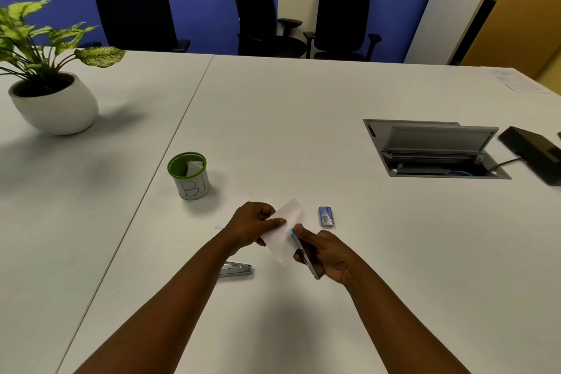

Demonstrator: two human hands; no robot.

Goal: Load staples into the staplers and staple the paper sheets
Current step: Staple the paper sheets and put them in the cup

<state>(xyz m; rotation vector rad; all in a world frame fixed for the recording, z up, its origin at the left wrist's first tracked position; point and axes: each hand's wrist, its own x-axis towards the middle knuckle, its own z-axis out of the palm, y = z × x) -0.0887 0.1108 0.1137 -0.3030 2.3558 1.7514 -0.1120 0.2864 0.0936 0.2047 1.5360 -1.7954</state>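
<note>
Head view: left hand point(252, 226) pinches paper point(283, 234) above the bench point(334, 297); right hand point(329, 255) grips a stapler point(305, 255) at its edge. Second stapler point(235, 269) lies beside the left forearm.

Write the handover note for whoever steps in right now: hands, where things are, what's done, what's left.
Left hand pinches a folded paper sheet above the table.
Right hand grips the blue-tipped stapler at the sheet's edge.
Second stapler lies on the table under the left forearm; staple box to the right; another sheet flat behind the left hand.
Done: cannot tell whether either stapler is loaded.
Left: staple this sheet, then the flat one.
</note>
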